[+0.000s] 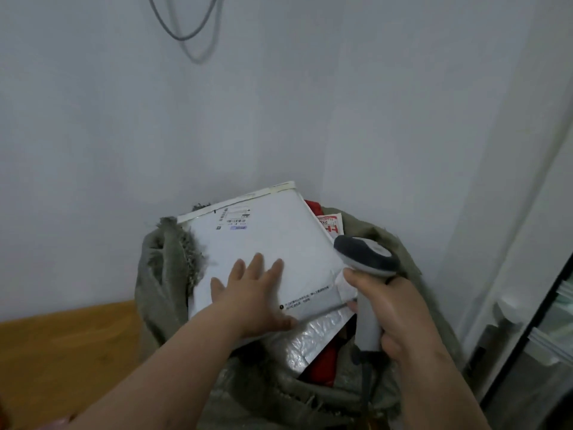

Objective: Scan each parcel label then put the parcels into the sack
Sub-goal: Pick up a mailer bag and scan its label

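Pale grey wall (pixel 279 103) and a strip of wooden floor (pixel 62 352) stand behind the work. My left hand (pixel 251 301) lies flat with straight fingers on the big white padded mailer (pixel 266 243), pressing it and gripping nothing. My right hand (pixel 400 318) is wrapped around the handle of the grey handheld barcode scanner (pixel 366 274), which hangs just beside the mailer's right edge. The mailer sits tilted in the mouth of the olive woven sack (pixel 161 274), on top of red parcels (pixel 328 358), its label (pixel 235 218) facing up. To finish this step well, I think I should push the mailer down flat along the sack wall, so the frayed rim does not catch the corner.
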`<state>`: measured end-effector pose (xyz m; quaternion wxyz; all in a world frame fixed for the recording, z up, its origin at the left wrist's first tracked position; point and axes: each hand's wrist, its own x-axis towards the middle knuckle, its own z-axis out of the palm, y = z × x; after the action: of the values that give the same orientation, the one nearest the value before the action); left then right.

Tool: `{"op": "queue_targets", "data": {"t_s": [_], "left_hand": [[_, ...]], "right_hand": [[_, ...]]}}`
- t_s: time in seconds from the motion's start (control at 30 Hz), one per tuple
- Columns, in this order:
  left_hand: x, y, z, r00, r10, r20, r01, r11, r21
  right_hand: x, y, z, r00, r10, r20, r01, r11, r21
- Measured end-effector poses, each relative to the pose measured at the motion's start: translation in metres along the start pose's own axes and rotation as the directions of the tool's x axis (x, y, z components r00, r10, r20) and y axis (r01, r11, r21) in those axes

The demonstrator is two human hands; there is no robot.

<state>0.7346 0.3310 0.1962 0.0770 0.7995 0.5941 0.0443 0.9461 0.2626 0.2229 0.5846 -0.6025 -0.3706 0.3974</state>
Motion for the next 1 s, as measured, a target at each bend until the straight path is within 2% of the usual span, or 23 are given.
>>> {"op": "queue_targets", "data": {"t_s": [0.1, 0.17, 0.23, 0.37, 0.43, 0.53, 0.6, 0.77, 0.9, 1.0], "left_hand": [[0.006, -0.002, 0.005, 0.997, 0.036, -0.071, -0.034, 0.999, 0.029], [0.009, -0.001, 0.007, 0.989, 0.084, -0.121, -0.077, 0.995, 0.062], [0.011, 0.003, 0.009, 0.979, 0.143, -0.143, -0.131, 0.987, 0.093], [0.015, 0.014, 0.009, 0.967, 0.214, -0.14, -0.198, 0.973, 0.122], [0.015, 0.019, 0.013, 0.959, 0.24, -0.15, -0.219, 0.965, 0.147], [0.017, 0.028, 0.02, 0.96, 0.235, -0.15, -0.215, 0.967, 0.137], [0.018, 0.039, 0.025, 0.968, 0.192, -0.162, -0.176, 0.978, 0.11], [0.022, 0.074, 0.033, 0.975, 0.154, -0.163, -0.136, 0.984, 0.117], [0.025, 0.088, 0.02, 0.971, 0.22, -0.089, -0.215, 0.975, 0.061], [0.03, 0.091, 0.009, 0.951, 0.308, 0.012, -0.307, 0.943, 0.128]], "right_hand": [[0.008, -0.005, -0.019, 0.987, -0.047, -0.151, 0.057, 0.997, 0.061], [0.012, 0.0, -0.032, 0.957, -0.107, -0.269, 0.117, 0.993, 0.022], [0.018, 0.003, -0.041, 0.95, -0.094, -0.299, 0.109, 0.993, 0.034], [0.032, 0.002, -0.038, 0.993, 0.089, -0.084, -0.076, 0.987, 0.145], [0.039, 0.003, -0.03, 0.995, 0.094, -0.036, -0.087, 0.983, 0.164], [0.05, -0.01, -0.025, 0.998, 0.036, -0.046, -0.025, 0.976, 0.216], [0.059, -0.031, -0.027, 0.999, -0.015, -0.048, 0.029, 0.948, 0.316], [0.067, -0.068, -0.029, 0.99, -0.136, 0.027, 0.11, 0.889, 0.444], [0.071, -0.066, -0.024, 0.972, -0.235, -0.03, 0.224, 0.868, 0.444], [0.082, -0.055, -0.006, 0.975, -0.216, 0.058, 0.191, 0.939, 0.285]]}}
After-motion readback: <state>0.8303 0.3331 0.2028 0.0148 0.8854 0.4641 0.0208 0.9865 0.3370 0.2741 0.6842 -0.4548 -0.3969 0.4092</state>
